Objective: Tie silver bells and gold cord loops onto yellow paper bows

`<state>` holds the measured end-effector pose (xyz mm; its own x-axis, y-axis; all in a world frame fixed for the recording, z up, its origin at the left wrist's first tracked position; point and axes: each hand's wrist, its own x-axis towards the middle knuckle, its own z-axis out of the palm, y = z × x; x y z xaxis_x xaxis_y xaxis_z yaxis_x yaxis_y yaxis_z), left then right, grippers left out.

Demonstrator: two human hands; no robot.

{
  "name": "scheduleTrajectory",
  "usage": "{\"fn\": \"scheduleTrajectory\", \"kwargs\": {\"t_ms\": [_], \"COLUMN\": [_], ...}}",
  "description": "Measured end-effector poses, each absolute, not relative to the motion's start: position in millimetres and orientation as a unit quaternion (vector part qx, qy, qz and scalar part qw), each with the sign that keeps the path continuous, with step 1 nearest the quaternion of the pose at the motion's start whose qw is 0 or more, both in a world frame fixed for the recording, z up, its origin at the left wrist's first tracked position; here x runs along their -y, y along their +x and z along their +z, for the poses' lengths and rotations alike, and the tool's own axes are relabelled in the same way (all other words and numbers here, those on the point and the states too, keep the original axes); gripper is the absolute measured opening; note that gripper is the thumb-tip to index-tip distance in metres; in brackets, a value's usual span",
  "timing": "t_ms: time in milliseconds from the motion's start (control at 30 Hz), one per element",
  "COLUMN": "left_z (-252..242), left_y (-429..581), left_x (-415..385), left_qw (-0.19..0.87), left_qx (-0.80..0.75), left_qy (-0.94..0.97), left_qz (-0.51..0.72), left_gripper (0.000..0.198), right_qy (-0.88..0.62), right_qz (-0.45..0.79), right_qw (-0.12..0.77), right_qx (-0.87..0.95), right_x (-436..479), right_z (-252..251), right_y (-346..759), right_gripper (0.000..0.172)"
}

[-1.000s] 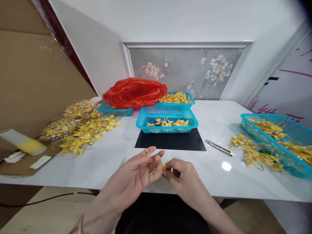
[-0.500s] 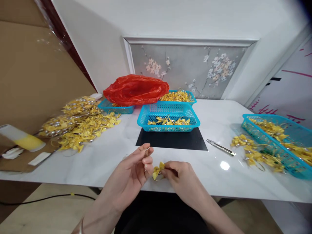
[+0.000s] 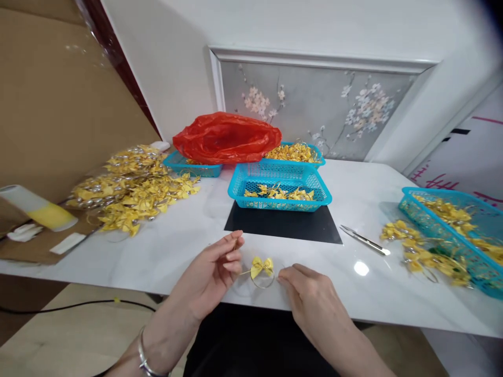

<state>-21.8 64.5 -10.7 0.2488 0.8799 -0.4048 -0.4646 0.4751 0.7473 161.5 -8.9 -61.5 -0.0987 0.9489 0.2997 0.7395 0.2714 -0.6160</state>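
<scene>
A small yellow ribbon bow (image 3: 261, 266) sits between my hands just above the white table, with a loop of thin gold cord (image 3: 262, 286) hanging beneath it. From the bow, a strand runs left to the curled fingers of my left hand (image 3: 214, 269). That hand is closed, thumb and forefinger pinched at the top, on the cord. My right hand (image 3: 310, 288) is right of the bow and apart from it. Its thumb and forefinger press together; whatever thin thing they hold is too small to make out.
A blue basket (image 3: 280, 205) of yellow bows stands on a black mat (image 3: 281, 226). Thread snips (image 3: 365, 241) lie right of it. Another blue basket (image 3: 436, 238) and loose bows are farther right. Bagged bows (image 3: 133, 196) pile up left; a red plastic bag (image 3: 228, 139) covers baskets behind.
My right hand has let go of the bow's edge and moved right. The bow now shows whole, with its cord loop in sight. The view has shifted slightly.
</scene>
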Motion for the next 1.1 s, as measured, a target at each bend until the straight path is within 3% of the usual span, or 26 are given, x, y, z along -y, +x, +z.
{"fn": "scheduleTrajectory", "kwargs": {"t_ms": [133,300,500,600,733,900,1000,1100], "left_z": [-9,2,13,13,3,-7,-4,0], "left_y": [-33,-44,-40,-39,-42,-35,-25,-18], "left_x": [-64,-62,-56,-53,-48,-42,-42,-45], "left_qw": [0.71,0.639,0.35,0.303,0.366,0.58,0.655,0.661], "left_qx": [-0.436,-0.463,-0.47,-0.455,-0.428,-0.364,-0.375,-0.397], "left_qy": [0.374,0.531,0.798,0.827,0.797,0.576,0.464,0.473], "left_qz": [0.408,0.309,0.142,0.131,0.217,0.447,0.463,0.426], "left_gripper": [0.006,0.013,0.02,0.027,0.03,0.031,0.04,0.042], "right_qy": [-0.581,-0.573,-0.558,-0.553,-0.549,-0.538,-0.534,-0.522], "right_qz": [0.132,0.111,0.106,0.107,0.111,0.124,0.129,0.133], "right_qw": [0.371,0.426,0.449,0.455,0.465,0.471,0.473,0.477], "right_qx": [0.712,0.692,0.69,0.689,0.685,0.688,0.689,0.694], "right_x": [8,7,8,9,10,9,10,13], "right_z": [-61,-50,-41,-38,-35,-35,-33,-31], "right_y": [167,178,181,181,182,179,176,177], "right_gripper": [0.029,0.024,0.022,0.021,0.021,0.025,0.025,0.023]}}
